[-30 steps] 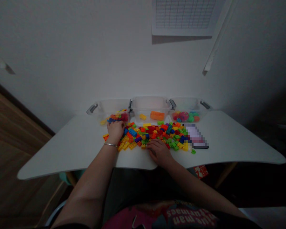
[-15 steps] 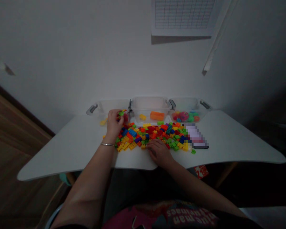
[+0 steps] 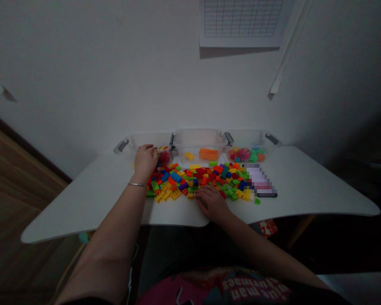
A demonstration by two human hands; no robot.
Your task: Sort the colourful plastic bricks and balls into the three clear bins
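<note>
A pile of small plastic building bricks [image 3: 200, 180] in many colours lies on the white table [image 3: 82, 199]. My left hand [image 3: 145, 160], a thin bangle on its wrist, reaches over the rim of the left clear bin [image 3: 136, 144], fingers curled; whether it holds a brick is hidden. My right hand [image 3: 211, 202] rests palm down at the near edge of the pile, its fingers bent on the bricks.
Three clear plastic bins stand in a row against the wall: the middle bin [image 3: 199, 146] holds orange and yellow pieces, the right bin [image 3: 250, 146] holds pink and green round pieces. A blurred flat object [image 3: 259, 180] lies right of the pile. A lone green piece [image 3: 257, 201] sits near the table's front edge.
My left hand has lifted off the left side of the pile and moved back and left, over the left bin. My right hand has stayed put.
</note>
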